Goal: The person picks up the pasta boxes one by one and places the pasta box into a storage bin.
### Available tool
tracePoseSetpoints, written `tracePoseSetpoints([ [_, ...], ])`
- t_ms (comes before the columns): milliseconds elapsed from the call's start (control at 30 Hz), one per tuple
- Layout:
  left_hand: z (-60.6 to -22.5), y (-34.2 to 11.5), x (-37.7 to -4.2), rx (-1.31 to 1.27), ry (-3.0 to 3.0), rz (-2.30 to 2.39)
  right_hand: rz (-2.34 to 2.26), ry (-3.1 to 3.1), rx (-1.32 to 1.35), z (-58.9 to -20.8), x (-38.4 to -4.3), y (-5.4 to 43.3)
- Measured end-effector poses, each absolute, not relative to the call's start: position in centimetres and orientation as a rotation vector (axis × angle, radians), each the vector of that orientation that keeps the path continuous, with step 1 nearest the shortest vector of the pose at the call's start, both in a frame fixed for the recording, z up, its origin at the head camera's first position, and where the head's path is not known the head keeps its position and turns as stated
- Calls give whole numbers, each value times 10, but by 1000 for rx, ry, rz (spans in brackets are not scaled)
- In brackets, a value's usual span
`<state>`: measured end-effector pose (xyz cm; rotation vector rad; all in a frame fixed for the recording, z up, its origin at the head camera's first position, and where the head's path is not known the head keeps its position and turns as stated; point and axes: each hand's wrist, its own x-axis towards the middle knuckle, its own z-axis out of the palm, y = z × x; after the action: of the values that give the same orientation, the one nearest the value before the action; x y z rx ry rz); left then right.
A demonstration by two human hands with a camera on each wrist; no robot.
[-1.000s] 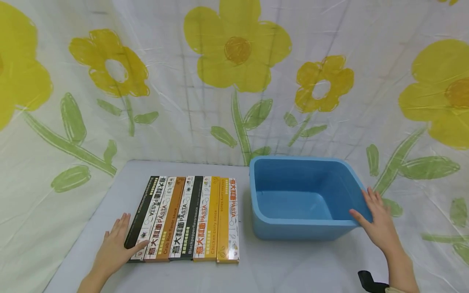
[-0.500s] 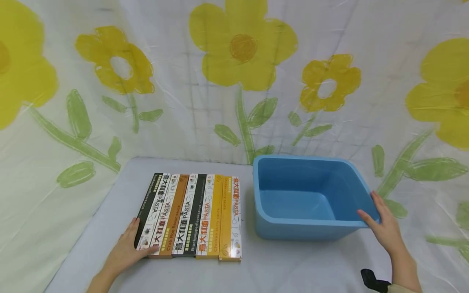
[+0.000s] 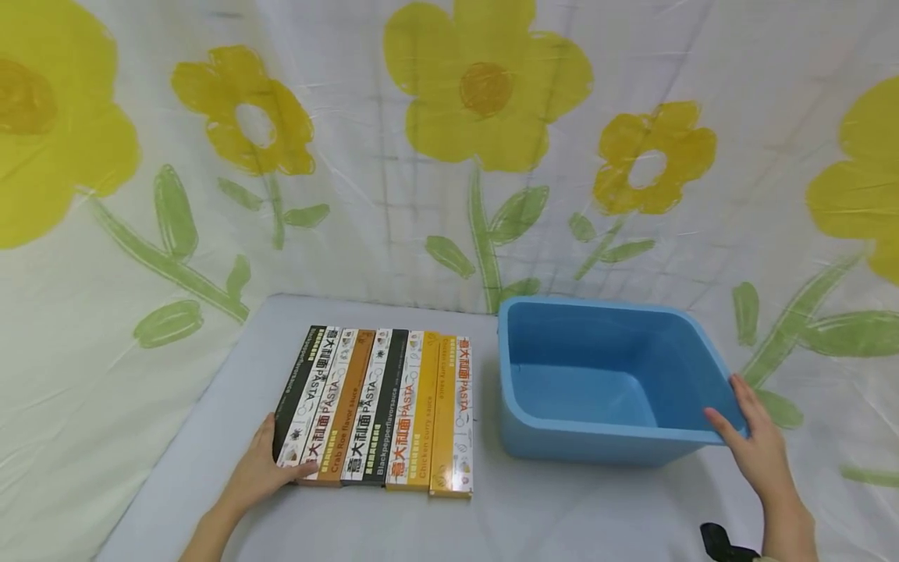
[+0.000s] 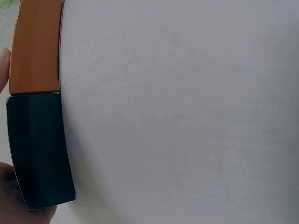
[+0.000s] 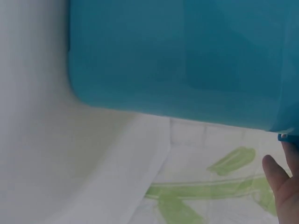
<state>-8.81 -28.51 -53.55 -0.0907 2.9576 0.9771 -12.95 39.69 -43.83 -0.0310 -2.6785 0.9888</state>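
Several long pasta boxes (image 3: pixel 372 406) lie side by side in a row on the table, printed in black, brown, yellow and white. My left hand (image 3: pixel 260 468) is at the near end of the leftmost black pasta box (image 3: pixel 298 382), fingers along its outer side, thumb across the top of the brown crab roe box (image 3: pixel 344 421). In the left wrist view the dark box end (image 4: pixel 39 149) sits between fingers and thumb. To the right stands a blue plastic tub (image 3: pixel 597 441). My right hand (image 3: pixel 758 453) holds its near right corner, thumb over the rim, fingers outside.
A white table (image 3: pixel 562 515) bears the boxes and tub. Behind it hangs a white curtain (image 3: pixel 337 257) with yellow flowers. A black strap-like piece (image 3: pixel 723 542) is near the right wrist.
My left hand has moved in around the left boxes, its thumb now further over them. My right hand has closed in on the tub's corner. The whole view has shifted.
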Motion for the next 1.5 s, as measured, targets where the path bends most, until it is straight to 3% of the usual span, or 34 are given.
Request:
tracePoseSetpoints([
  [767, -528, -294, -73, -52, 2990, 871, 1016, -2644, -28, -441, -127, 395],
  [1200, -523, -295, -82, -531, 2811, 910, 1010, -2635, -44, -442, -128, 393],
  [1500, -525, -292, -81, -700, 2812, 1026, 1021, -2611, -46, -444, -128, 392],
])
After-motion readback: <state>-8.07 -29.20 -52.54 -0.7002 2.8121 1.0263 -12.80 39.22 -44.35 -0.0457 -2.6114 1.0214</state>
